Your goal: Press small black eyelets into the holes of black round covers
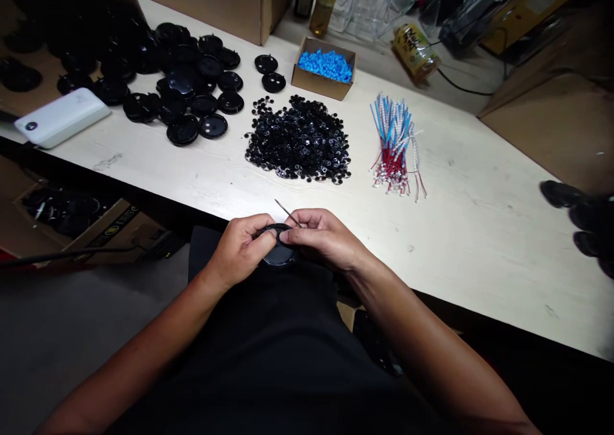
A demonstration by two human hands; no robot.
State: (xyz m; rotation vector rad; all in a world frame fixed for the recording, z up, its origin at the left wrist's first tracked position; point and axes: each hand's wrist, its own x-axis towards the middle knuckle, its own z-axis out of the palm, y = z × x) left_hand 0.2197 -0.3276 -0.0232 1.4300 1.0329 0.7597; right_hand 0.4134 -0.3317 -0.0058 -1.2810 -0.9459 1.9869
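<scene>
At the table's near edge, in front of my body, my left hand [242,246] is closed on the left side of a black round plastic cover [279,256]. My right hand [320,238] grips the cover's right side, its thumb pressed on the face near my left thumb. A thin pointed metal tool [288,212] pokes up and to the left from the fingers of my right hand. Its other end is hidden. Beyond my hands lies a heap of small black round pieces [300,139]. What sits under my thumbs is hidden.
More black round covers [211,67] are piled at the back left, near a white power bank [62,116]. A small cardboard box [323,83] holds blue pieces. To the right lies a bundle of red, blue and white wires [396,144]. A drink bottle [415,51] lies behind.
</scene>
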